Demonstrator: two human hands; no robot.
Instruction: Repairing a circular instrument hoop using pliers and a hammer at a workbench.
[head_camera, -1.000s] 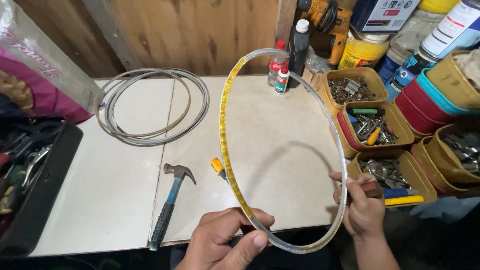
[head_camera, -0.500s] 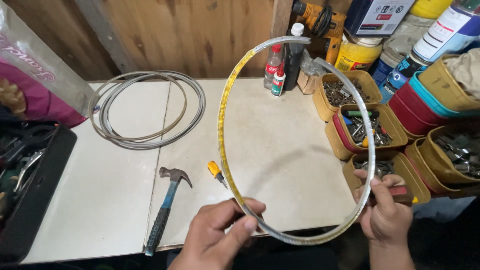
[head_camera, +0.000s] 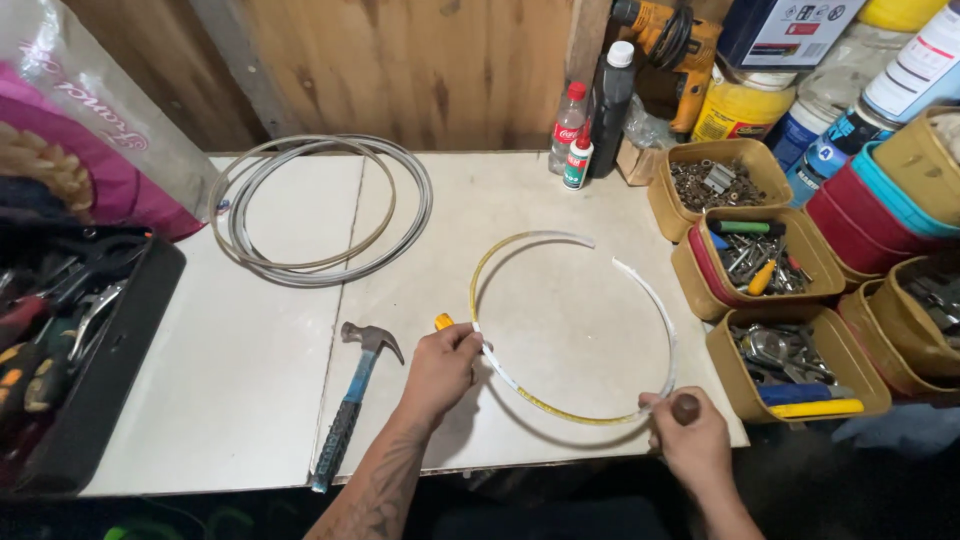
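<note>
A thin white ring strip with a yellow inner face (head_camera: 545, 236) lies flat on the white table top (head_camera: 270, 380). It has a small gap at its upper right. My left hand (head_camera: 440, 368) pinches the ring's left side, beside a small orange handle (head_camera: 443, 321). Gripping the ring's lower right end is my right hand (head_camera: 692, 440), which also holds a tool with a round brown knob (head_camera: 686, 407). A hammer with a blue handle (head_camera: 350, 400) lies just left of my left hand.
A coil of grey cable (head_camera: 320, 205) lies at the back left. A black tool tray (head_camera: 80, 350) sits on the left edge. Yellow tubs of screws and tools (head_camera: 760, 260) line the right side. Bottles (head_camera: 572, 130) and a drill (head_camera: 670, 35) stand by the wooden wall.
The ring was held up and tilted in the air; it is now lowered flat onto the table. Both hands kept their hold and moved down and apart.
</note>
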